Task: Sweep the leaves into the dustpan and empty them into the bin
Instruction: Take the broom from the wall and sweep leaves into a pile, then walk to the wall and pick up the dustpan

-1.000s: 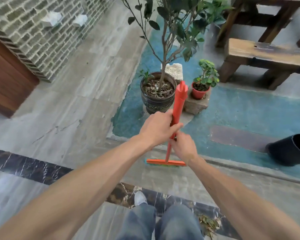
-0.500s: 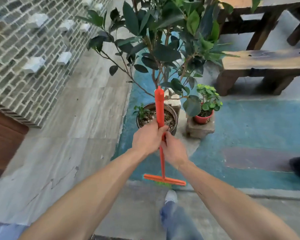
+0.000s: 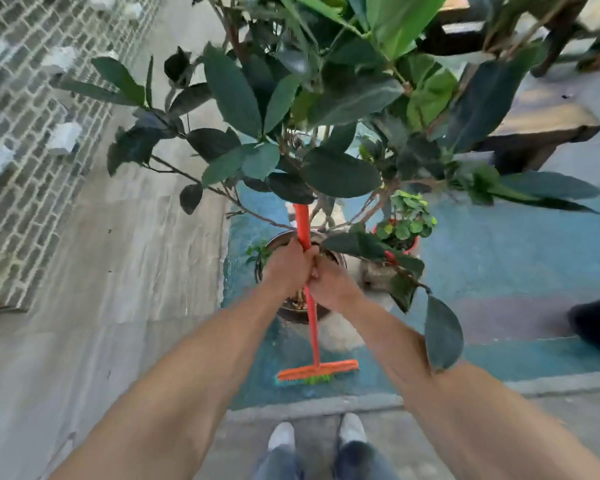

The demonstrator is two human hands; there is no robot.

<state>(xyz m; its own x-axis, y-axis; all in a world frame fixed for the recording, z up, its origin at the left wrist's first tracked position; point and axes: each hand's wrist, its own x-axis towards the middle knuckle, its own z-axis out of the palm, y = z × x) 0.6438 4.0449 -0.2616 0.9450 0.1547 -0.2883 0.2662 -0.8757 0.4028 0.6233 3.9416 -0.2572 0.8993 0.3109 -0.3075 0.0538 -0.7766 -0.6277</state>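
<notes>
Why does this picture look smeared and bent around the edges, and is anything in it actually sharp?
Head view: the brick wall at the left streaks with motion blur and its lines bow from the wide-angle lens; the near forearms are soft and stretched; the left hand, right hand and orange broom in the middle are clearest; light is even daylight, with no hard shadows or glare.

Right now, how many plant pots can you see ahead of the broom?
2. A dark pot sits just behind the hands and broom handle; a small red pot stands to its right on a stone block. Foliage may hide others.
</notes>
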